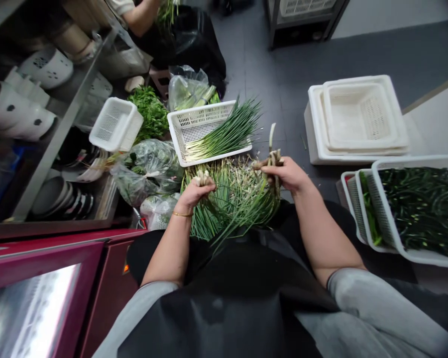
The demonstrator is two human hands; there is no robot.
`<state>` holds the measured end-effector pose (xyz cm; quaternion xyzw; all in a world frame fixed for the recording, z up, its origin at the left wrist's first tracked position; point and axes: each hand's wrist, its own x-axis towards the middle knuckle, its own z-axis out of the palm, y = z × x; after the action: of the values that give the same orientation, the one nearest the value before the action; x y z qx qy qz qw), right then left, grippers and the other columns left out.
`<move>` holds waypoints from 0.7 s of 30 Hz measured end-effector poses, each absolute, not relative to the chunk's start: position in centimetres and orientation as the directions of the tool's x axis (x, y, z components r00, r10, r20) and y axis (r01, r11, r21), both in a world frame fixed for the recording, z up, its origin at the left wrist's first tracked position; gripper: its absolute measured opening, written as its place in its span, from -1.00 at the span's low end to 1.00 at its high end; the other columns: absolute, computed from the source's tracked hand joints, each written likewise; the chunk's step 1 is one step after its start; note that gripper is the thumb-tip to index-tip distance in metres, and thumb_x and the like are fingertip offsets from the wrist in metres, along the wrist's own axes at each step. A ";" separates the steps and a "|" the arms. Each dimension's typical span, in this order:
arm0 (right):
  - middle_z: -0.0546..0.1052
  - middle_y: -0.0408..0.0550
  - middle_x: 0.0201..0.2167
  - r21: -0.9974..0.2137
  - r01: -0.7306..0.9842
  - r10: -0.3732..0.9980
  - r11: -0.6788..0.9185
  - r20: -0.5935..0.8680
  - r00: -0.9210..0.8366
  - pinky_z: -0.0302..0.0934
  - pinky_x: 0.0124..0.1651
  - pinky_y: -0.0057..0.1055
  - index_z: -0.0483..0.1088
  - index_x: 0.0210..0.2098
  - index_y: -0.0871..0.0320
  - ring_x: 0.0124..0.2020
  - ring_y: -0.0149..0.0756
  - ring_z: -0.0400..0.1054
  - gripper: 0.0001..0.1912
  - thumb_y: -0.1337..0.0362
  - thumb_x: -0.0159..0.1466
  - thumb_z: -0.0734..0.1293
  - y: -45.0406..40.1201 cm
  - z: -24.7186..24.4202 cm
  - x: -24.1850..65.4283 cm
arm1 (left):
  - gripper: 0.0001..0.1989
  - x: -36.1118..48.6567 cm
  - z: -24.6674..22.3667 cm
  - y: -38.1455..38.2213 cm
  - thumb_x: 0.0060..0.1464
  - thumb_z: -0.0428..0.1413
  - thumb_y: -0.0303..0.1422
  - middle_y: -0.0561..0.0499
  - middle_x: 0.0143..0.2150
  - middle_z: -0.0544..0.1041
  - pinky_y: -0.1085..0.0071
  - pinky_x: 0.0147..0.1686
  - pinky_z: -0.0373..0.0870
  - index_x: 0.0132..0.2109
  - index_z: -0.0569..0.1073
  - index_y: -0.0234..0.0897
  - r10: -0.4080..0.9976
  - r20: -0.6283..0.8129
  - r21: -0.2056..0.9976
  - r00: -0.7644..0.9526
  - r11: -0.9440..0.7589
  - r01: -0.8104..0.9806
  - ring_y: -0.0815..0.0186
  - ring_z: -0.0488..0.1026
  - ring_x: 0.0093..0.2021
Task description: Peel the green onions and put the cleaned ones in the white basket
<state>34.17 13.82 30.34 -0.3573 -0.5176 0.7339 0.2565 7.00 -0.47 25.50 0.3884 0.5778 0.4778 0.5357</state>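
My left hand [196,193] is closed around a bunch of spring onions, its white root ends [203,178] sticking up past the thumb. The green leaves [209,216] hang below the fist. My right hand [286,173] grips brownish, limp spring onion stalks [272,163]; one pale stalk points upward. Some fingers of that hand are hidden. Between and below both hands lies a heap of loose spring onions [229,186], mixed with pale scraps. Just beyond it, a white perforated basket [186,128] holds a neat bundle of spring onions [224,132], roots to the left.
Bagged greens [149,166], leafy herbs [149,112] and a small white basket [115,124] stand at left. On the right are stacked white baskets [358,144] and a basket of dark green stalks [425,209]. A co-worker's arm [142,17] shows at the top.
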 end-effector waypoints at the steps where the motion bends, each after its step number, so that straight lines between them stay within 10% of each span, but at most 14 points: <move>1: 0.42 -0.18 -0.61 -0.945 0.035 0.726 -0.326 -0.274 -0.631 0.11 -0.61 -0.49 0.48 -0.41 0.24 -0.65 -0.49 0.21 -0.73 0.23 -0.06 0.52 14.0 29.6 33.7 | -0.63 7.0 26.1 -0.4 -0.19 0.32 -0.12 0.02 -0.51 0.40 0.50 -0.55 0.10 -0.45 0.46 -0.37 0.965 -0.219 0.975 -0.142 0.213 -0.056 0.46 0.22 -0.52; 21: 0.39 -0.22 -0.61 -0.919 -0.167 0.830 -0.358 -0.231 -0.508 0.04 -0.63 -0.53 0.48 -0.24 0.25 -0.66 -0.53 0.18 -0.58 0.19 -0.06 0.52 11.7 28.7 30.2 | -0.61 14.8 28.1 2.8 -0.28 0.37 -0.19 0.01 -0.57 0.46 0.50 -0.61 0.12 -0.38 0.50 -0.42 0.929 -0.330 0.918 -0.170 0.274 -0.286 0.46 0.30 -0.60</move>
<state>30.16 11.72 28.70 -0.3638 -0.4556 0.7392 0.3371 14.76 2.80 28.05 0.2901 0.5533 0.5279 0.5753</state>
